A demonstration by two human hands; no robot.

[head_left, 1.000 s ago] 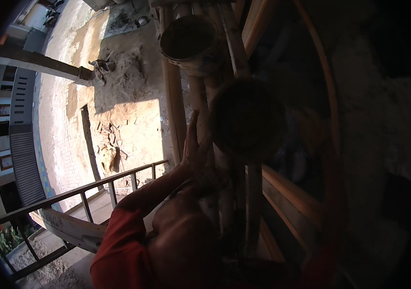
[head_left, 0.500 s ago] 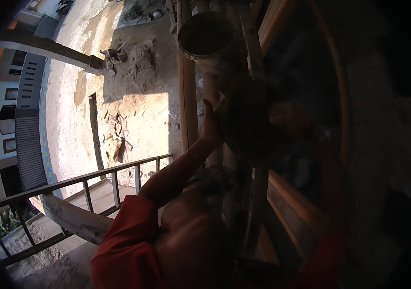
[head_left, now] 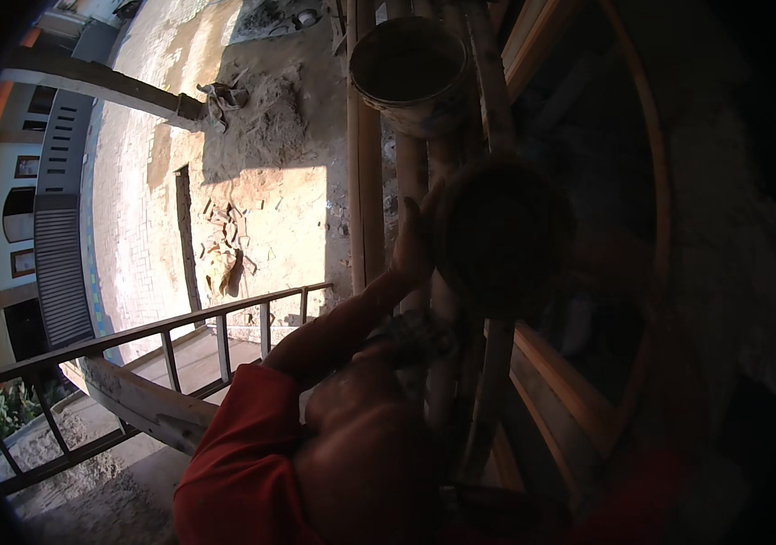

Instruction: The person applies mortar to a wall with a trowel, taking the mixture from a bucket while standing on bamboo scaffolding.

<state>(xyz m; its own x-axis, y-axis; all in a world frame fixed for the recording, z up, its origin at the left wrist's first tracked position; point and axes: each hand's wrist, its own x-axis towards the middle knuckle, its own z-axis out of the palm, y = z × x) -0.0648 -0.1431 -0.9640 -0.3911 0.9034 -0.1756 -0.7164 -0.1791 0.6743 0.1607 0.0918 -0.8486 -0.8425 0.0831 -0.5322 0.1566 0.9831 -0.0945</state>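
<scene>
Nearer bucket point(head_left: 506, 241) touches left hand point(head_left: 413, 247), its side too shadowed to read.

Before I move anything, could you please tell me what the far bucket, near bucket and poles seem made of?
Far bucket: probably plastic, dull and smeared; its smooth, round, thin-rimmed wall suggests so. Near bucket: too shadowed to tell; its surface just looks dark and matt. Poles: likely wood or bamboo, unpainted-looking, judging by their brown colour and long, rounded shape.
</scene>
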